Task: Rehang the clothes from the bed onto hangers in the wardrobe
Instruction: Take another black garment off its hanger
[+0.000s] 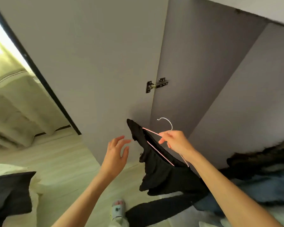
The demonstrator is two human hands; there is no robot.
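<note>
right hand [174, 141] pinches the pink hanger [156, 147] already wearing a black garment [161, 171]; left hand [116, 153] hovers open; more clothes [261, 182] wait.

1 head-worn view, tilted, looking down, close over both forearms

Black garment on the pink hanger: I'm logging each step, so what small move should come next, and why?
Probably the left hand takes the black garment's upper end to straighten it: it hovers open beside it, while the right hand grips the pink hanger below its hook and the cloth hangs bunched.
</note>
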